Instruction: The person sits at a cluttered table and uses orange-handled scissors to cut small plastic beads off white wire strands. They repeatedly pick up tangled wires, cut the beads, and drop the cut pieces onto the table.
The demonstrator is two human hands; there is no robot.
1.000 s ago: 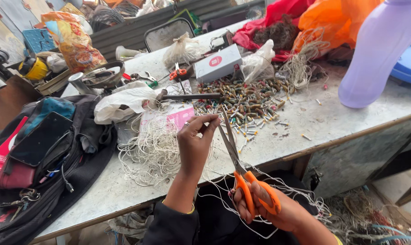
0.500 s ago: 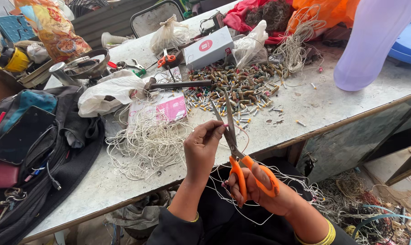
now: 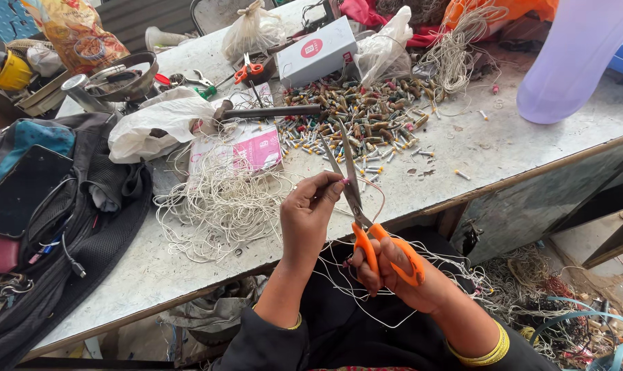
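My right hand grips orange-handled scissors, their blades slightly apart and pointing up over the table edge. My left hand pinches a thin white string with a small coloured piece at its tip, held right against the blades. Loose white string trails from both hands down across my lap. A tangle of white string lies on the table just left of my left hand. A heap of small coloured cylindrical pieces sits beyond the scissors.
A grey worktable carries a white box, a pink card, white plastic bags, a second pair of orange scissors and a lilac bottle. A black bag lies at left. Wire scraps litter the floor at right.
The view has shifted slightly. Both hands stay at the table edge; the scissors' blades have come closer to the string pinched in my left hand.
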